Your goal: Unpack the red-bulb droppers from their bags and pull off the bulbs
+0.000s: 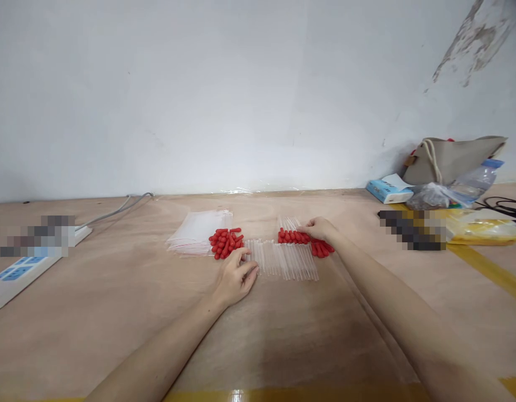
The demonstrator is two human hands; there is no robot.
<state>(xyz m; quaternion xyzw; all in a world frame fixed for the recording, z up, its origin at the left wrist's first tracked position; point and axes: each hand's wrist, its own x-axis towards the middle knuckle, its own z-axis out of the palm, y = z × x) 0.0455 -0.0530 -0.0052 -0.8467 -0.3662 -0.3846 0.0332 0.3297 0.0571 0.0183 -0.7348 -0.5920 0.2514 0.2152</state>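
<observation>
A row of thin clear tubes (285, 261) lies side by side on the table. At its left end rests my left hand (237, 276), fingers bent and apart, touching or very near the outermost tubes. A pile of red rubber bulbs (226, 243) sits just beyond that hand. Behind the row are droppers (292, 237), clear tubes with red bulbs on their near ends. My right hand (320, 229) is over their right side with fingertips pinched together; what is between them is too small to make out. More loose red bulbs (322, 249) lie below its wrist.
Clear plastic bags (197, 231) are stacked left of the bulbs. A power strip (32, 265) with a grey cable lies at far left. At right are a blue tissue box (389, 190), a grey bag (458, 159), a plastic bottle (477, 181) and yellow packaging (486, 228). A wall (241, 100) stands behind.
</observation>
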